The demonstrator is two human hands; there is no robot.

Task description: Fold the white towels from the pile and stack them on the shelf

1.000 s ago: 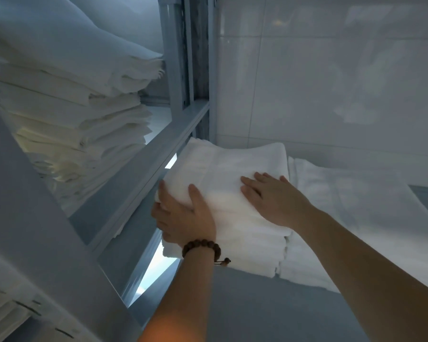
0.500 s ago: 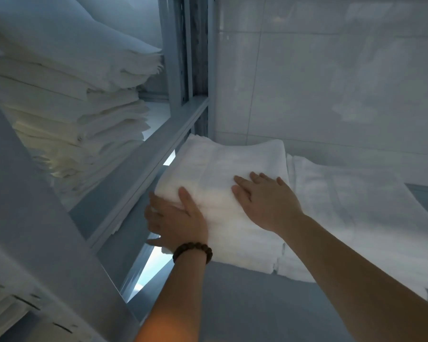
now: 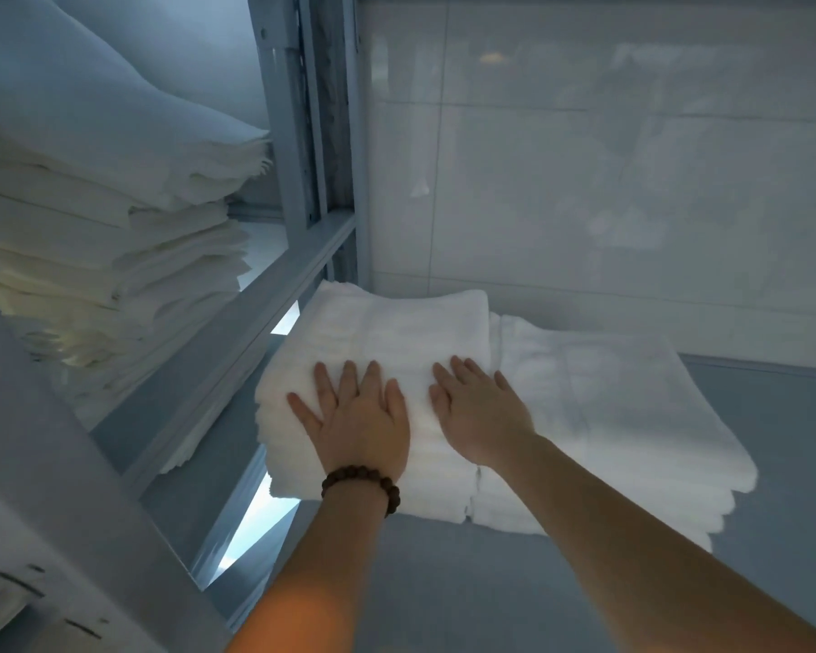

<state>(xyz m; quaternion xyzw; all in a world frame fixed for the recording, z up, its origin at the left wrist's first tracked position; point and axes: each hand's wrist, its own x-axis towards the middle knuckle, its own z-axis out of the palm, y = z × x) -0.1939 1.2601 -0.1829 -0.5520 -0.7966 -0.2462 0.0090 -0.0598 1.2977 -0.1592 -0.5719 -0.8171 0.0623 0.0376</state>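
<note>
Since a second ago my left hand (image 3: pixel 359 417) comes off the near left corner of the towel stack (image 3: pixel 396 322), where it was curled round the edge. It now lies flat on top with its fingers spread. My right hand (image 3: pixel 479 412) stays flat just beside it, fingers straight. The two hands are close but not touching, and neither grips anything. Both press down on the top towel, which sits on the shelf (image 3: pixel 491 582) against the tiled wall (image 3: pixel 585 181).

Well off to the left of my left hand, beyond the grey rail (image 3: pixel 236 332), a tall pile (image 3: pixel 114 256) of folded towels stands with ragged edges. I judge it safe unless my left elbow swings wide on the way out.

Just left of my left hand a bright gap shows below the rail, and the stack's left side runs close to it. With no hand bracing that corner now, I reckon a sideways push could slide the layers towards that opening.

Under my left wrist, by the bead bracelet (image 3: pixel 361 483), the front edges are uneven. Pressing harder near the front could tip them forward.

Right of my right hand a lower stack (image 3: pixel 608 407) touches this one. If I drag that palm away instead of lifting it, the top towel may skew across the seam and undo the fold.
</note>
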